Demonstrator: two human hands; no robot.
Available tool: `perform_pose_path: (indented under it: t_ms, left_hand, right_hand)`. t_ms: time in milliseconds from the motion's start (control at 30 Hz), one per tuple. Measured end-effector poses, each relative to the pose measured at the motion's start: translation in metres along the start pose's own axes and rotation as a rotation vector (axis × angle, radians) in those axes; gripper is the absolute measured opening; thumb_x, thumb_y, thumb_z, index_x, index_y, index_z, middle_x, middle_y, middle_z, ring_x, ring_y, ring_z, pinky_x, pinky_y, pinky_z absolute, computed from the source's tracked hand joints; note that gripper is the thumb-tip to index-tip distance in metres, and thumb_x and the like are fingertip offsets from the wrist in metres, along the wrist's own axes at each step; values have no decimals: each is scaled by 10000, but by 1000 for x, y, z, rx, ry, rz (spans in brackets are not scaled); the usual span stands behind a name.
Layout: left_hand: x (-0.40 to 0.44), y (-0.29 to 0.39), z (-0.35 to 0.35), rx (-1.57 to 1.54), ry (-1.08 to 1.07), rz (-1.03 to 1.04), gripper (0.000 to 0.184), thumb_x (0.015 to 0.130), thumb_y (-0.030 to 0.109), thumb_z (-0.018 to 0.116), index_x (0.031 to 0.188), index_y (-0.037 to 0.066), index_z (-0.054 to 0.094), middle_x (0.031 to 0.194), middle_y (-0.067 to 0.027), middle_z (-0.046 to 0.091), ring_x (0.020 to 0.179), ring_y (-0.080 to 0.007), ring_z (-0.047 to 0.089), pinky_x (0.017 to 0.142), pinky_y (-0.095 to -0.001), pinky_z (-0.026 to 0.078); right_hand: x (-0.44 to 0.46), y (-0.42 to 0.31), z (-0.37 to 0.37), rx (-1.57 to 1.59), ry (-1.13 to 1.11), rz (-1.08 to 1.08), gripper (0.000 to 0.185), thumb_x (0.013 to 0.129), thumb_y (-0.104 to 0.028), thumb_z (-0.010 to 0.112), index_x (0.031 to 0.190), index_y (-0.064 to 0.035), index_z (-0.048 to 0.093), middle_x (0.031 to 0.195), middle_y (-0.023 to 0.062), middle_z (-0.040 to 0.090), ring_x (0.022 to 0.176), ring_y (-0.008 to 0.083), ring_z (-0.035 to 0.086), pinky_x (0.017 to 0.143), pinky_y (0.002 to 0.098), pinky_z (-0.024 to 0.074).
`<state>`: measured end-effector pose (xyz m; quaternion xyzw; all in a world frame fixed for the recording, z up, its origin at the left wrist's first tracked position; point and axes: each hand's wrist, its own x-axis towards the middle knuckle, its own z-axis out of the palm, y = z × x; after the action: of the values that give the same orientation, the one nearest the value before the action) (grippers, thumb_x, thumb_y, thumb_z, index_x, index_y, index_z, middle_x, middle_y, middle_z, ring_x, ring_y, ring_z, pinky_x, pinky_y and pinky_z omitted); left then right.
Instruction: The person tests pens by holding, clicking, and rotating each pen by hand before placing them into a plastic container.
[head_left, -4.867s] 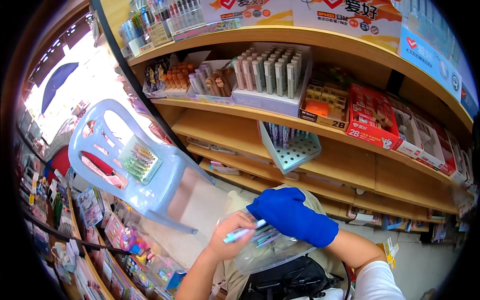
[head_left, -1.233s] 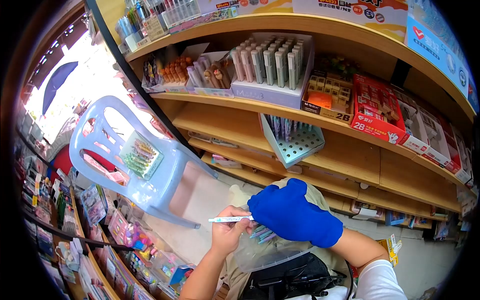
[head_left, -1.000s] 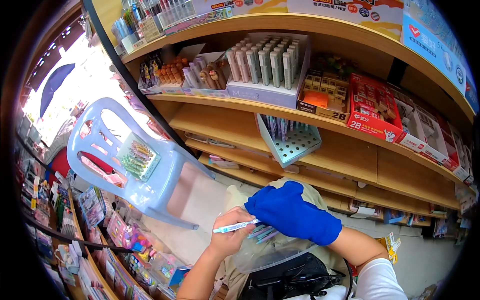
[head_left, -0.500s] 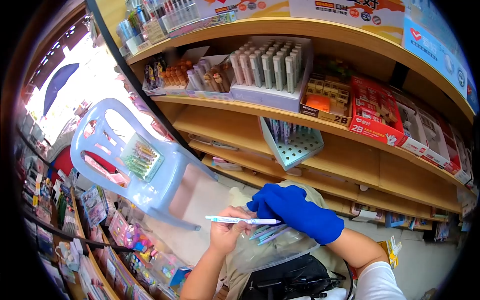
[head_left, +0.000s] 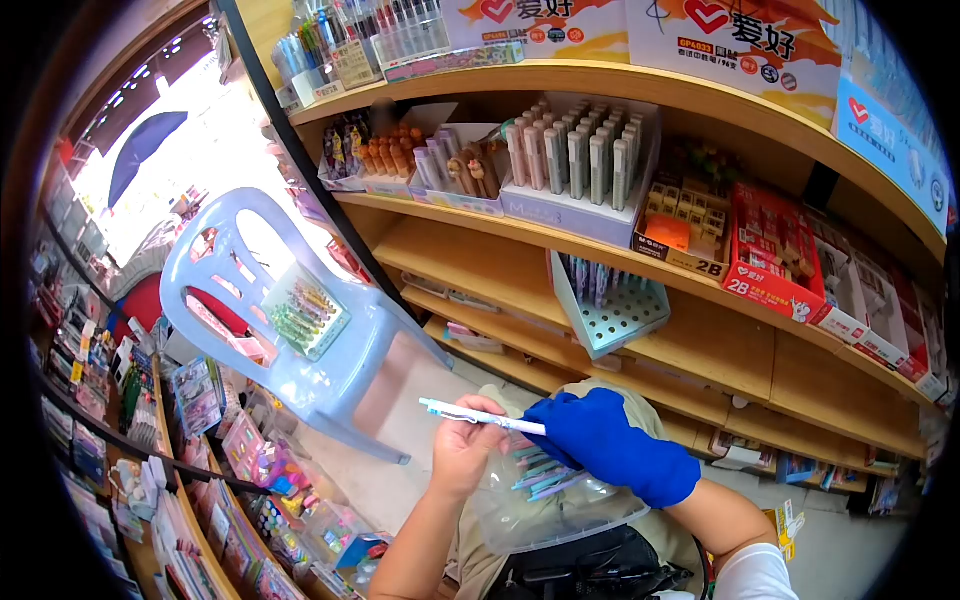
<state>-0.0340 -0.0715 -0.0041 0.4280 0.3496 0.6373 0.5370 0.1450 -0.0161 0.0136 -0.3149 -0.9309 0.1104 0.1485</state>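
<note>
My left hand (head_left: pixel 468 446), bare, pinches a white pen (head_left: pixel 482 415) with a pale blue tip between thumb and fingers. The pen lies nearly level, its left end sticking out past my fingers. Blue fabric, like a loose glove (head_left: pixel 620 450), covers my right hand (head_left: pixel 580 425), which closes round the pen's right end. That end is hidden in the fabric. Below both hands, a clear plastic container (head_left: pixel 565 530) rests on my lap with several pastel pens (head_left: pixel 545 475) inside.
A light blue plastic chair (head_left: pixel 350 375) stands at left, bearing a pen holder (head_left: pixel 305 312). Ahead are wooden shelves (head_left: pixel 690 335) with boxed pens (head_left: pixel 575 160), erasers (head_left: pixel 685 220) and a tilted pale-blue pen stand (head_left: pixel 620 325). A black bag (head_left: pixel 590 565) sits at my waist.
The pen's right end, earlier showing against the blue fabric, is now enclosed by my right hand. The pen tilts down more to the right. The whole view has shifted slightly.
</note>
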Motion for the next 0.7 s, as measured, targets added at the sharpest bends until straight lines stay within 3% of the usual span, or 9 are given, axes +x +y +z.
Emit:
perform_pose_path:
  t_ms: [67,267,367,467,567,700]
  left_hand:
    - [0,11,30,27,100,-29,226,770,-62,568,938,6,433,800,-83,532,677,-124,532,576,-236,465]
    - [3,-1,40,137,127,-27,169,812,-6,564,861,23,404,695,-79,531,534,-118,523,493,-218,458]
    - [0,-7,42,191,155,-8,116,860,46,513,859,21,400,672,-80,525,498,-115,506,447,-230,443]
    - [-1,-12,41,233,161,35,135,900,131,474,819,40,416,664,-63,533,490,-79,475,434,-196,389]
    - [5,-13,38,367,167,48,269,943,246,343,758,57,389,561,-84,482,423,-102,427,375,-218,351]
    - [12,-5,36,211,135,-110,411,949,393,257,707,80,371,499,-87,436,378,-121,370,348,-225,315]
  right_hand:
    - [-2,0,-1,18,24,0,87,779,-250,582,810,-174,555,667,26,554,622,209,561,500,351,373]
    - [-8,4,-4,127,149,-131,64,770,-202,553,825,-177,535,657,13,535,607,214,550,500,354,356]
    - [-4,-6,-16,137,122,-79,60,762,-200,548,810,-169,529,647,2,518,586,198,540,498,354,339]
    - [-5,-14,-16,-195,27,-61,78,740,-202,558,805,-170,530,645,-16,503,568,162,527,492,351,320]
    - [-4,-24,-25,-255,95,-83,88,722,-201,565,799,-171,537,651,-24,495,558,138,514,488,342,312]
    - [-5,-18,-18,-298,139,-159,83,718,-195,566,785,-154,541,657,-21,494,594,143,531,483,342,313]
